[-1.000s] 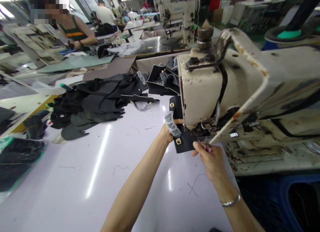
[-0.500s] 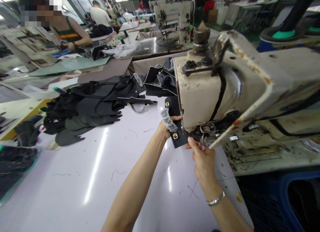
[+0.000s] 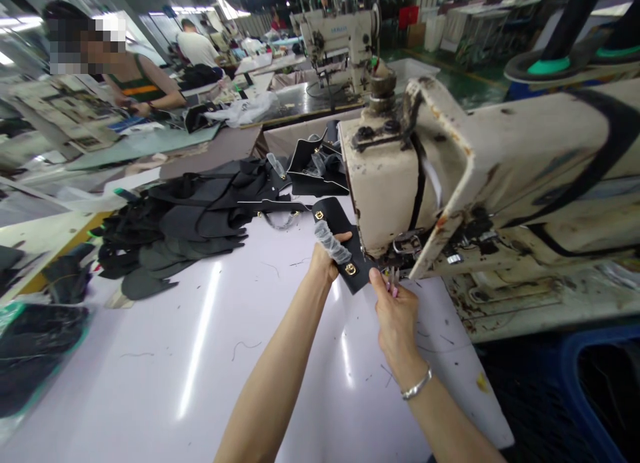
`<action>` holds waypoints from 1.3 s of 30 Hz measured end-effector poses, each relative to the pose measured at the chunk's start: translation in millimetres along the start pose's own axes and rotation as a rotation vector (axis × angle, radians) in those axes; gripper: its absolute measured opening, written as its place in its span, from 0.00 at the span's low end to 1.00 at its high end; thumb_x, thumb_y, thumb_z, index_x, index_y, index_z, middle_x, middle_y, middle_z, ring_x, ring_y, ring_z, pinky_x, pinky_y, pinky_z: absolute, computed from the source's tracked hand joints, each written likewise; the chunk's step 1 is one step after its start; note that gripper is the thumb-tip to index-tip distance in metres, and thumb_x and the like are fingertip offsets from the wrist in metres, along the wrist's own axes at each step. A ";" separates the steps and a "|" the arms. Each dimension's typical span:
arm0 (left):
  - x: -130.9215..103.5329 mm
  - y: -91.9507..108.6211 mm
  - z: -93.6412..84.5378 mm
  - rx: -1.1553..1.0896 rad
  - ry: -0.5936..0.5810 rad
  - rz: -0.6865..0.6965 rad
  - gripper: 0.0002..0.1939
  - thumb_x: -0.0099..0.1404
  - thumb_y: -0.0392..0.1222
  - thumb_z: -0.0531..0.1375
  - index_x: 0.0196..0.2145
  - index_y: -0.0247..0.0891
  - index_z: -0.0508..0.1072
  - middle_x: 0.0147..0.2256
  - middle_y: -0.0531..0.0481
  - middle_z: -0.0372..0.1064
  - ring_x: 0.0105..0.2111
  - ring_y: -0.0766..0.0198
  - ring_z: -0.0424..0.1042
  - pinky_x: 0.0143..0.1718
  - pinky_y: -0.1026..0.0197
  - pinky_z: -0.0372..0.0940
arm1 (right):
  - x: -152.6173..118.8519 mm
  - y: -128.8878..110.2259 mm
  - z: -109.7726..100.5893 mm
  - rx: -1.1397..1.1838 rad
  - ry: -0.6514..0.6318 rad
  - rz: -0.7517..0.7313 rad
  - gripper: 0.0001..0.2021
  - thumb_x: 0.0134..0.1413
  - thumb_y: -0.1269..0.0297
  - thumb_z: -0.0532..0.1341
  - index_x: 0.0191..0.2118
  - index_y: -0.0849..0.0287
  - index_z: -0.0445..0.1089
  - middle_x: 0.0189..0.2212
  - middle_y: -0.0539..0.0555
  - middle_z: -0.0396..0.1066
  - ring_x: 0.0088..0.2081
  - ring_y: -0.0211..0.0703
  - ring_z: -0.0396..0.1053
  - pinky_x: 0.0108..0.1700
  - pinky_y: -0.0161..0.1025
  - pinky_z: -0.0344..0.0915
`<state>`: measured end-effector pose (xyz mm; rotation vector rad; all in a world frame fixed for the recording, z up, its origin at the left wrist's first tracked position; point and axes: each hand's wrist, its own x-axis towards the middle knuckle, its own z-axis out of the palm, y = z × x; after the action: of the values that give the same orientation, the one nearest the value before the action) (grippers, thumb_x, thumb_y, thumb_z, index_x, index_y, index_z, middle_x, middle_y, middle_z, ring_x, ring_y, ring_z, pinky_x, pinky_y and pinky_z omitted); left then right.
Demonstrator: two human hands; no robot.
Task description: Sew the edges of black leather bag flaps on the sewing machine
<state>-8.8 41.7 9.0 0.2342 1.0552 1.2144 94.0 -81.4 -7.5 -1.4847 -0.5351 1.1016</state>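
Note:
A black bag panel (image 3: 358, 252) lies at the needle end of the sewing machine (image 3: 383, 183). It carries gold-coloured fittings and a handle (image 3: 332, 243) wrapped in clear plastic. My left hand (image 3: 326, 262) is closed around the panel at the handle, thumb side on top. With thumb and finger, my right hand (image 3: 397, 310) pinches the panel's near right corner. Small pink-handled thread snips (image 3: 394, 286) are tucked in that same hand, blades pointing up toward the machine. The panel's far right edge is close to the presser foot, whose contact with it I cannot make out.
Black cut pieces (image 3: 195, 216) are heaped on the white table (image 3: 280, 383) at left. Behind the panel stand more black bag parts (image 3: 317, 166). A plastic-wrapped bundle (image 3: 43, 350) lies far left, a blue crate (image 3: 575, 383) lower right. A co-worker (image 3: 143, 83) sits across.
The panel has turned, its far end swinging left and out from behind the machine head. Both hands have moved slightly with it. The camera view has also shifted a little.

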 end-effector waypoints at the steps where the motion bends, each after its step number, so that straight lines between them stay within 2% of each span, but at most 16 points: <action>1: -0.5 -1.2 -2.3 0.007 -0.007 0.006 0.04 0.53 0.28 0.65 0.28 0.31 0.76 0.25 0.45 0.78 0.24 0.55 0.79 0.34 0.52 0.79 | 0.8 1.3 1.3 0.008 -0.001 -0.014 0.30 0.51 0.41 0.69 0.20 0.53 0.50 0.19 0.42 0.44 0.23 0.33 0.42 0.23 0.36 0.43; 6: -5.9 -9.2 -14.8 0.016 -0.001 0.047 0.06 0.55 0.29 0.64 0.32 0.31 0.78 0.25 0.46 0.78 0.24 0.58 0.79 0.36 0.54 0.79 | 3.9 2.4 3.2 -0.032 0.012 -0.106 0.28 0.53 0.41 0.67 0.19 0.54 0.56 0.17 0.44 0.50 0.23 0.35 0.48 0.23 0.35 0.47; 12: -8.2 -17.6 -22.2 -0.022 0.068 0.045 0.04 0.55 0.27 0.63 0.30 0.31 0.76 0.27 0.44 0.78 0.23 0.60 0.78 0.33 0.57 0.77 | 6.7 -2.2 0.3 0.042 -0.031 -0.077 0.28 0.52 0.47 0.69 0.20 0.53 0.51 0.18 0.43 0.47 0.24 0.34 0.45 0.24 0.36 0.47; 16: -17.4 -21.0 -25.9 -0.048 0.127 0.047 0.05 0.57 0.26 0.62 0.30 0.32 0.76 0.27 0.44 0.79 0.24 0.59 0.78 0.31 0.58 0.77 | 7.8 -4.3 -1.1 0.055 -0.019 -0.048 0.27 0.49 0.46 0.70 0.19 0.53 0.53 0.19 0.44 0.49 0.24 0.34 0.46 0.24 0.36 0.47; 21: -51.1 -31.9 -35.0 -0.086 0.221 0.068 0.05 0.60 0.25 0.62 0.32 0.32 0.76 0.28 0.46 0.78 0.25 0.64 0.78 0.32 0.63 0.77 | 11.9 -7.0 -8.6 0.058 -0.044 -0.026 0.28 0.46 0.47 0.71 0.19 0.53 0.51 0.18 0.43 0.48 0.23 0.34 0.45 0.24 0.37 0.46; 25: -85.6 -47.6 -34.4 -0.204 0.332 0.051 0.07 0.64 0.25 0.60 0.33 0.32 0.76 0.28 0.47 0.78 0.26 0.66 0.78 0.31 0.67 0.76 | 21.0 -11.8 -18.9 0.067 -0.097 0.000 0.28 0.42 0.51 0.73 0.18 0.53 0.52 0.18 0.42 0.47 0.23 0.34 0.45 0.25 0.37 0.46; 29: -111.9 -62.3 -26.6 -0.245 0.456 0.028 0.09 0.66 0.24 0.58 0.36 0.34 0.76 0.31 0.48 0.80 0.28 0.66 0.79 0.31 0.68 0.76 | 30.2 -21.3 -34.4 -0.015 -0.218 0.006 0.20 0.41 0.51 0.73 0.19 0.57 0.64 0.19 0.45 0.58 0.25 0.37 0.55 0.28 0.37 0.54; 31: -122.7 -66.5 -26.3 -0.215 0.444 0.032 0.08 0.68 0.26 0.58 0.39 0.34 0.76 0.35 0.47 0.81 0.31 0.66 0.80 0.34 0.67 0.76 | 32.4 -25.9 -44.3 -0.116 -0.303 -0.038 0.19 0.45 0.51 0.71 0.20 0.58 0.67 0.20 0.47 0.61 0.26 0.38 0.57 0.30 0.37 0.55; 33: -135.2 -67.4 -32.2 -0.100 0.313 -0.019 0.06 0.72 0.35 0.59 0.41 0.34 0.77 0.36 0.45 0.82 0.33 0.64 0.81 0.36 0.64 0.77 | 32.8 -28.5 -53.9 -0.222 -0.359 -0.103 0.21 0.48 0.52 0.70 0.19 0.57 0.63 0.19 0.46 0.57 0.26 0.37 0.55 0.29 0.36 0.52; 34: -142.6 -66.5 -37.6 0.018 0.207 -0.090 0.11 0.74 0.42 0.59 0.40 0.32 0.78 0.35 0.42 0.81 0.31 0.62 0.81 0.35 0.63 0.76 | 32.6 -29.0 -57.9 -0.262 -0.375 -0.127 0.22 0.50 0.52 0.69 0.18 0.57 0.61 0.19 0.45 0.55 0.25 0.36 0.53 0.29 0.36 0.50; 36: -158.9 -62.7 -51.9 0.364 0.012 -0.233 0.27 0.73 0.58 0.57 0.33 0.30 0.79 0.27 0.39 0.79 0.24 0.60 0.78 0.27 0.62 0.73 | 31.6 -28.6 -63.5 -0.303 -0.400 -0.155 0.23 0.52 0.52 0.68 0.18 0.56 0.58 0.19 0.45 0.52 0.25 0.36 0.50 0.29 0.37 0.48; 37: -166.8 -60.1 -59.5 0.568 -0.031 -0.234 0.31 0.72 0.64 0.56 0.28 0.30 0.78 0.23 0.39 0.76 0.19 0.61 0.74 0.22 0.62 0.69 | 30.9 -28.0 -64.9 -0.309 -0.412 -0.160 0.23 0.53 0.51 0.67 0.19 0.56 0.57 0.20 0.45 0.51 0.25 0.35 0.49 0.29 0.37 0.46; 38: -173.5 -57.5 -66.5 0.763 -0.027 -0.141 0.32 0.70 0.66 0.56 0.26 0.32 0.77 0.21 0.41 0.74 0.18 0.61 0.72 0.21 0.62 0.67 | 30.4 -27.2 -65.4 -0.309 -0.422 -0.166 0.23 0.53 0.51 0.67 0.19 0.56 0.56 0.20 0.45 0.50 0.25 0.35 0.49 0.29 0.37 0.46; 39: -178.3 -55.3 -72.2 0.934 0.010 0.031 0.31 0.70 0.65 0.57 0.26 0.34 0.77 0.23 0.42 0.75 0.20 0.60 0.73 0.23 0.60 0.68 | 29.9 -26.5 -65.2 -0.307 -0.426 -0.172 0.24 0.54 0.51 0.66 0.19 0.56 0.54 0.20 0.44 0.49 0.25 0.35 0.48 0.29 0.37 0.45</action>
<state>-22.1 -156.9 29.6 0.9614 1.5749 0.6677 169.9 -83.5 1.1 -1.4297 -1.1510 1.2433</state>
